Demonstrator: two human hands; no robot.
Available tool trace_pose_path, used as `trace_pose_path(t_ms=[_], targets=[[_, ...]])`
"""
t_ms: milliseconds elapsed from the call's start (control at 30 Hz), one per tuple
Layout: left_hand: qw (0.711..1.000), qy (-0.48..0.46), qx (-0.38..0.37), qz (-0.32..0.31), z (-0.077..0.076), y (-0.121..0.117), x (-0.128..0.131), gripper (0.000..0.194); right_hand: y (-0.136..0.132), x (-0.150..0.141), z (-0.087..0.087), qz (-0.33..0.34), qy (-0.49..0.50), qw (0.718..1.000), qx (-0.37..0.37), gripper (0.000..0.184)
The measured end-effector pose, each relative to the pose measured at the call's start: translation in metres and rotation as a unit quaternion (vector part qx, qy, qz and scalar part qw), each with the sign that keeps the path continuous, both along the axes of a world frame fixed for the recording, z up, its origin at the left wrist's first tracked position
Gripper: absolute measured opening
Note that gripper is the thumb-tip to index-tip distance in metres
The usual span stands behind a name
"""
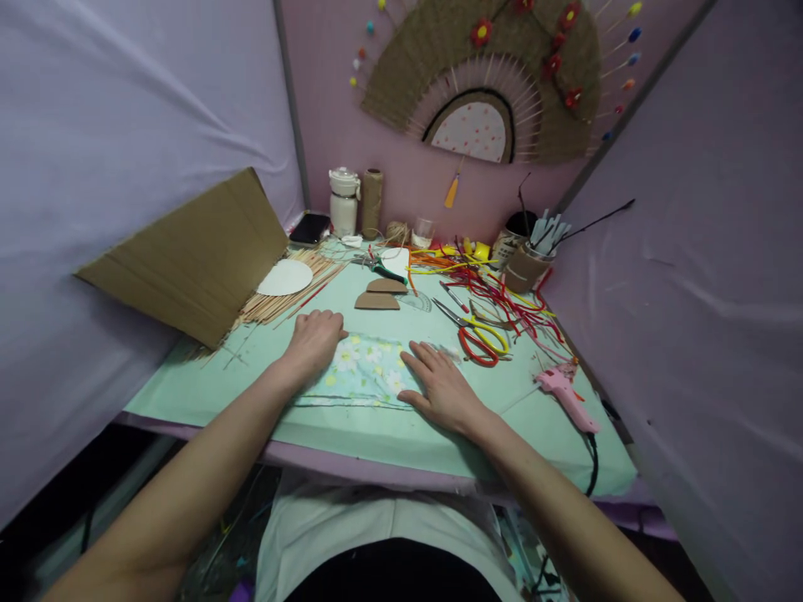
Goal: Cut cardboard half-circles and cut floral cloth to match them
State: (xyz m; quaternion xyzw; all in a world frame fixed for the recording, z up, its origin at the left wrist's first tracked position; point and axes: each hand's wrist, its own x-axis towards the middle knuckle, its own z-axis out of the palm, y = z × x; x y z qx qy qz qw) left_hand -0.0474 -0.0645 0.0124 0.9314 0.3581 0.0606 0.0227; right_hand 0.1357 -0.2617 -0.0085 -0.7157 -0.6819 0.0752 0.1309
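Note:
A folded light-blue cloth with white and yellow flowers (360,372) lies on the table in front of me. At its left end my left hand (315,341) is closed, fingers curled down at the cloth's upper left edge. My right hand (439,385) rests flat on the right end of the cloth, fingers spread. Just beyond the cloth are two brown half-round cardboard pieces (377,301) and a clear protractor (419,302). Scissors with red and yellow handles (480,341) lie beyond my right hand.
A large cardboard sheet (194,251) leans at the left over thin wooden sticks (267,308) and a white paper oval (285,278). Green-handled pliers (389,271) and coloured pipe cleaners (483,284) lie farther back. A pink glue gun (569,400) with a cord sits at the right edge.

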Motion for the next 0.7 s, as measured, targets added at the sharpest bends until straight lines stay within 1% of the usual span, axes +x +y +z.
trace_pose_path(t_ms=[67,133,167,233,300,367,433,533,633,700], targets=[[0.999,-0.045,0.029,-0.004,0.002,-0.005,-0.003,0.016,0.000,0.001,0.002,0.007,0.011,1.000,0.005,0.069],[0.993,-0.107,0.037,-0.040,0.005,-0.014,-0.006,0.015,0.002,-0.001,0.005,0.014,0.026,0.999,0.030,0.067],[0.988,-0.134,0.028,-0.069,0.006,-0.019,-0.007,0.015,0.004,-0.003,0.007,0.016,0.038,0.998,0.048,0.063],[0.978,-0.164,-0.008,-0.129,0.005,-0.029,-0.008,0.015,0.009,-0.008,0.010,0.014,0.064,0.994,0.084,0.048],[0.973,-0.165,-0.040,-0.159,0.001,-0.039,-0.009,0.018,0.016,-0.013,0.010,0.014,0.085,0.991,0.105,0.036],[0.974,-0.153,-0.058,-0.158,-0.006,-0.048,-0.011,0.019,0.022,-0.017,0.008,0.020,0.088,0.990,0.112,0.032],[0.978,-0.128,-0.067,-0.148,-0.012,-0.056,-0.016,0.019,0.023,-0.019,0.004,0.039,0.077,0.991,0.105,0.031],[0.990,-0.070,-0.072,-0.100,-0.019,-0.068,-0.031,0.035,0.016,-0.016,-0.003,0.059,0.051,0.994,0.074,0.040],[0.995,-0.031,-0.079,-0.043,-0.017,-0.075,-0.046,0.048,0.006,-0.011,-0.005,0.048,0.037,0.997,0.051,0.047],[0.996,-0.038,-0.078,-0.030,-0.012,-0.075,-0.051,0.049,0.005,-0.010,0.000,0.046,0.047,0.996,0.057,0.045]])
